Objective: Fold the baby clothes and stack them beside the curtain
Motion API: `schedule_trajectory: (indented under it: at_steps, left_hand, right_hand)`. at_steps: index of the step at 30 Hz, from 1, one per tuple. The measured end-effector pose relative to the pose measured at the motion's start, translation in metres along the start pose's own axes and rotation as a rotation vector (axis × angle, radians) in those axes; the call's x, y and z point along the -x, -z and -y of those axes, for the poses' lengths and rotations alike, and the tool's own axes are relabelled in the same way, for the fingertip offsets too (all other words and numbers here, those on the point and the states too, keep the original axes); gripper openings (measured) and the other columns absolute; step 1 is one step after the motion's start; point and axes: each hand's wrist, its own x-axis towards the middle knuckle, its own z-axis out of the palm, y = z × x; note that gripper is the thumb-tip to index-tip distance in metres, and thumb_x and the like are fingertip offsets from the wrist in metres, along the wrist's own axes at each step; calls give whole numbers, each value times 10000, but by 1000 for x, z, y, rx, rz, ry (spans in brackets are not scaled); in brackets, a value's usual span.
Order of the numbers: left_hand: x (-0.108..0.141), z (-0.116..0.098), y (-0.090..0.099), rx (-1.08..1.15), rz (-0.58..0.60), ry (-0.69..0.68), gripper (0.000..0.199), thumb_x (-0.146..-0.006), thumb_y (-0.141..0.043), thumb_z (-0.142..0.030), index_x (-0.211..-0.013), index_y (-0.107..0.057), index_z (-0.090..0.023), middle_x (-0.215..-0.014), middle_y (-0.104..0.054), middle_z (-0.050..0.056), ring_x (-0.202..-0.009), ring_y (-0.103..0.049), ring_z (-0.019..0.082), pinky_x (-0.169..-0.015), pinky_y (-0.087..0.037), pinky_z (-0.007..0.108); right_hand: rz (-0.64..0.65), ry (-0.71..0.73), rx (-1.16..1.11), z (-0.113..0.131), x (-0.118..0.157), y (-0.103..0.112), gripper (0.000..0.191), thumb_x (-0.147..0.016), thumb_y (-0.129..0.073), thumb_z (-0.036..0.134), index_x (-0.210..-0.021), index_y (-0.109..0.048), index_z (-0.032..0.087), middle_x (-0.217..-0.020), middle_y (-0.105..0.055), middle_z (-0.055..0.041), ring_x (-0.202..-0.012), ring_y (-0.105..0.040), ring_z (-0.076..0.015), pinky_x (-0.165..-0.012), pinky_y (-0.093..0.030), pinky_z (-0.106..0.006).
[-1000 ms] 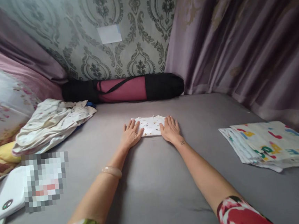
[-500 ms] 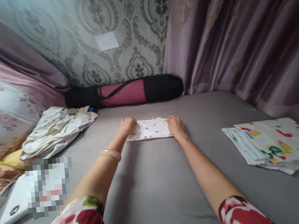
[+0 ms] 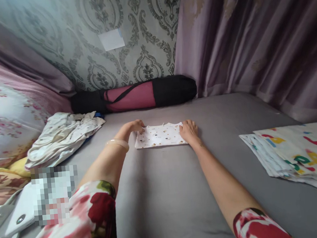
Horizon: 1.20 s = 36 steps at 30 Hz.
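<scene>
A white cloth [image 3: 160, 136] with small dark and brown prints lies folded into a flat rectangle on the grey sheet [image 3: 164, 185]. My left hand [image 3: 136, 126] is at its upper left corner, fingers curled onto the edge. On the right side, my right hand [image 3: 189, 130] grips the cloth's edge, with the thumb on top and the fingers bent over beyond it. A pale bangle is on my left wrist.
A black and maroon long bag [image 3: 134, 96] lies along the patterned wall. Crumpled white clothes [image 3: 62, 136] and a white device [image 3: 23, 208] are at the left. Folded cloths with colourful prints [image 3: 308, 146] lie at the right. Curtains hang on both sides.
My left hand has shifted up to the cloth's upper left corner, uncovering more of its left side. The camera view has moved slightly. My right hand stays at the right edge.
</scene>
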Motion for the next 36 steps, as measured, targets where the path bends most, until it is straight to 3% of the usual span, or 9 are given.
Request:
schedule_trajectory:
  at_steps: [7, 14, 17, 20, 23, 26, 30, 36]
  left_hand:
    - [10, -8, 1, 47, 30, 1, 241, -649, -623, -171, -879, -695, -166, -768, -726, 38, -741, -660, 189, -648, -482, 237]
    - [42, -2, -11, 223, -222, -52, 264, -730, -575, -188, -989, -608, -145, -819, -684, 38, -762, -645, 172, -660, -501, 241]
    - [59, -2, -4, 275, -306, -75, 259, -760, -582, -207, -1013, -596, -155, -844, -670, 33, -767, -632, 163, -698, -507, 259]
    - [76, -4, 9, 310, -390, -113, 295, -785, -571, -214, -1076, -596, -170, -917, -671, 39, -823, -619, 164, -758, -500, 275]
    - [96, -7, 18, 291, -519, -191, 301, -808, -544, -225, -1095, -620, -177, -984, -674, 49, -911, -603, 185, -823, -478, 293]
    - [120, -9, 15, 167, -601, -266, 256, -829, -498, -223, -1028, -654, -184, -1021, -674, 59, -965, -586, 207, -864, -450, 323]
    - [155, -7, -12, 13, -634, -410, 267, -839, -449, -179, -995, -663, -213, -1023, -690, 53, -1002, -584, 213, -953, -380, 377]
    - [203, -10, -57, -91, -555, -560, 347, -856, -397, -140, -1055, -663, -237, -1122, -687, 51, -1096, -580, 188, -1051, -289, 379]
  right_hand:
    - [15, -4, -171, -5, -9, 0, 265, -878, -498, 226, -1118, -584, 152, -1135, -633, -144, -1064, -567, -266, -885, -424, -352]
    - [54, -39, -585, -6, -12, 19, 336, -818, -539, 192, -1150, -559, 142, -935, -705, -69, -827, -653, -183, -732, -502, -285]
    - [106, -7, -852, -3, -9, 35, 378, -805, -541, 173, -1178, -549, 113, -906, -716, -78, -773, -663, -168, -709, -521, -288]
    - [102, 71, -976, -2, -5, 55, 294, -758, -582, 166, -1047, -616, 123, -871, -719, -71, -767, -660, -169, -731, -523, -298]
    - [77, 176, -923, -4, 1, 76, 203, -711, -609, 179, -909, -639, 145, -810, -703, -32, -733, -635, -160, -725, -510, -288]
    - [61, 316, -802, -9, 17, 88, 145, -718, -583, 203, -846, -633, 159, -792, -680, -9, -715, -606, -148, -708, -487, -267]
    - [71, 437, -596, -25, 54, 87, 139, -761, -533, 189, -849, -639, 171, -840, -682, -23, -798, -608, -165, -780, -466, -279]
    - [80, 672, -274, -49, 110, 71, 273, -812, -456, 84, -984, -635, 199, -1039, -679, -63, -1007, -579, -196, -911, -414, -322]
